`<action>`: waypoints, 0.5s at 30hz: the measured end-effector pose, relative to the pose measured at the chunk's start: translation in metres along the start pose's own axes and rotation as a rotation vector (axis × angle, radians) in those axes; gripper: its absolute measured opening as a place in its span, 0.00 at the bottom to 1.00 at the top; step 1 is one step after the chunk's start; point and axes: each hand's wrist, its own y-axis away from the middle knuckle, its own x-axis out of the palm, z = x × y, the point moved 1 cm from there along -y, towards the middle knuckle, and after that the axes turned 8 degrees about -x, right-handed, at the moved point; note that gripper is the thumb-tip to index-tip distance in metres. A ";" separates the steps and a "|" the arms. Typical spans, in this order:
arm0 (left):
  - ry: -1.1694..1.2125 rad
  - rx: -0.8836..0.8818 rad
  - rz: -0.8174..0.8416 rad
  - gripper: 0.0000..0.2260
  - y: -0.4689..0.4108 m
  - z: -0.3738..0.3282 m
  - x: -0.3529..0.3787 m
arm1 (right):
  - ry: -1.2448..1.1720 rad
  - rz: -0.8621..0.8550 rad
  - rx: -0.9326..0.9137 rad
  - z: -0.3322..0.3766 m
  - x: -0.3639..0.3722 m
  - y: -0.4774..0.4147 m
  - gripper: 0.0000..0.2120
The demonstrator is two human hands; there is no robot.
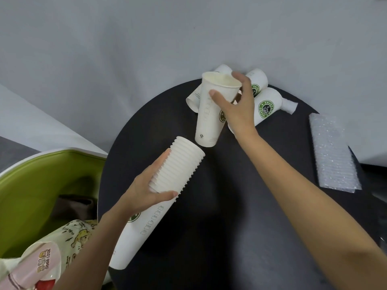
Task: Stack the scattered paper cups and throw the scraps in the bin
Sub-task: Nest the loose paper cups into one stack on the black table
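My left hand [149, 190] grips a long stack of white paper cups [167, 185], tilted with its open rims toward the upper right. My right hand [236, 105] holds a single white paper cup [209, 120] upright by its rim, just above and beyond the stack's mouth. Behind that hand, several more white cups with green logos [267, 106] lie on their sides at the far edge of the round black table [219, 227]. A green bin [41, 185] stands at the left, below the table edge.
A sheet of bubble wrap [333, 155] lies on the table's right side, and a small white scrap [290, 106] sits beside the lying cups. Printed paper bags [62, 243] and a dark item rest in the bin. Grey cloth covers the background.
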 end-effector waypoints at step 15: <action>0.022 0.027 0.015 0.43 0.005 -0.016 0.014 | -0.293 -0.099 0.501 -0.022 -0.025 0.046 0.29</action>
